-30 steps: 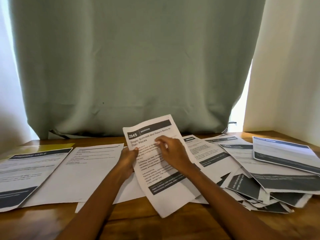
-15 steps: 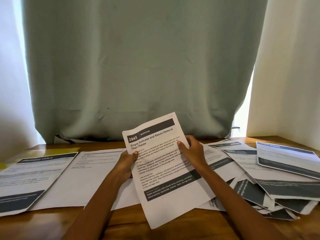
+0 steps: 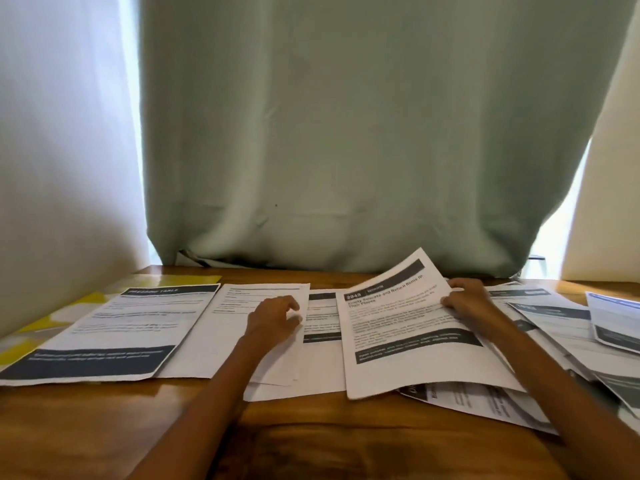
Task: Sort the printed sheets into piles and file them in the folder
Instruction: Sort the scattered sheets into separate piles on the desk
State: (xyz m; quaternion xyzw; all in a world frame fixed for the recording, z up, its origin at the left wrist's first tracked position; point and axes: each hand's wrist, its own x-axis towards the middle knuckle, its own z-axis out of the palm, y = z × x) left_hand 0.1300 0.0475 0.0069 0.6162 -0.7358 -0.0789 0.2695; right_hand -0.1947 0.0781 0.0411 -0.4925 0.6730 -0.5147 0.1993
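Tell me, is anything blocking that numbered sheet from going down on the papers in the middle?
Nothing visible does. The right hand holds the 2945 sheet just above the middle papers; the left hand rests beside it on a neighbouring sheet.

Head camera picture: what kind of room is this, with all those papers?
Probably a room at home used as a desk spot. A wooden table stands against a green curtain over a bright window, and printed sheets lie spread across the table.

Matt white paper sheets [image 3: 408, 344] on a glossy wooden table [image 3: 311, 441]; curtain [image 3: 346, 133] probably woven cloth
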